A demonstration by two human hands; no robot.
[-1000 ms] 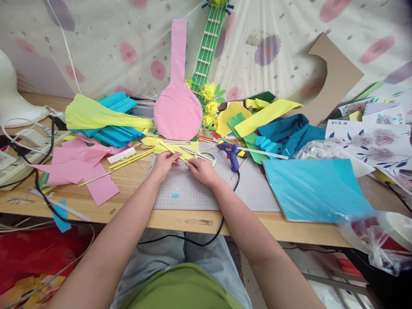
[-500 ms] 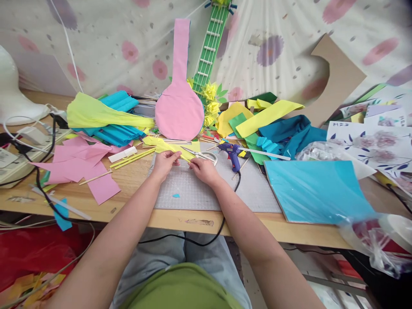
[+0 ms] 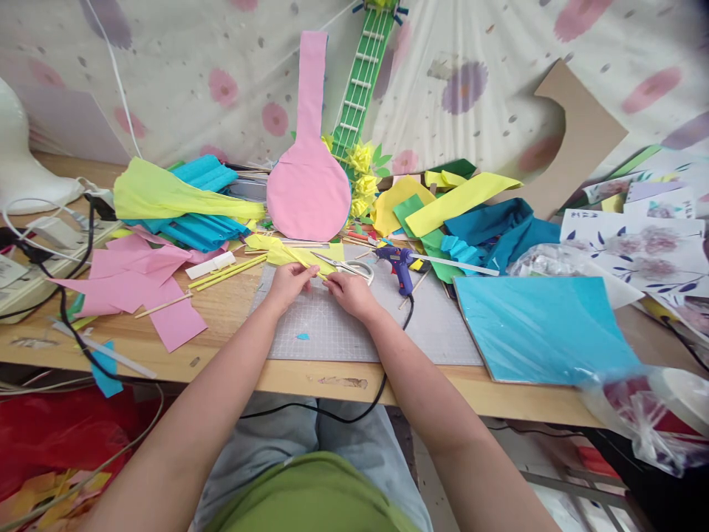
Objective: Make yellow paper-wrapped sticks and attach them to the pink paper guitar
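My left hand (image 3: 292, 285) is closed in a pinch over the near edge of a piece of yellow crepe paper (image 3: 282, 253). Close beside it, my right hand (image 3: 350, 291) also pinches the paper's near edge, toward its right end. Both hands rest above the grey cutting mat (image 3: 310, 347). White-handled scissors (image 3: 362, 271) lie just beyond my right hand, partly covered by it, with the blades pointing left over the paper. A purple glue gun (image 3: 399, 270) lies farther right, a white glue stick coming out of its back.
A pink banjo-shaped cutout (image 3: 309, 192) stands at the back before a green toy instrument neck (image 3: 360, 81). Pink paper (image 3: 177, 318) and yellow sticks (image 3: 228, 272) lie left. A blue sheet pack (image 3: 546, 329) lies right. The glue gun's black cord (image 3: 382, 384) hangs over the front edge.
My left hand has shifted slightly right and nearer to me along the paper's edge, closer to my right hand. My right hand stays almost still.
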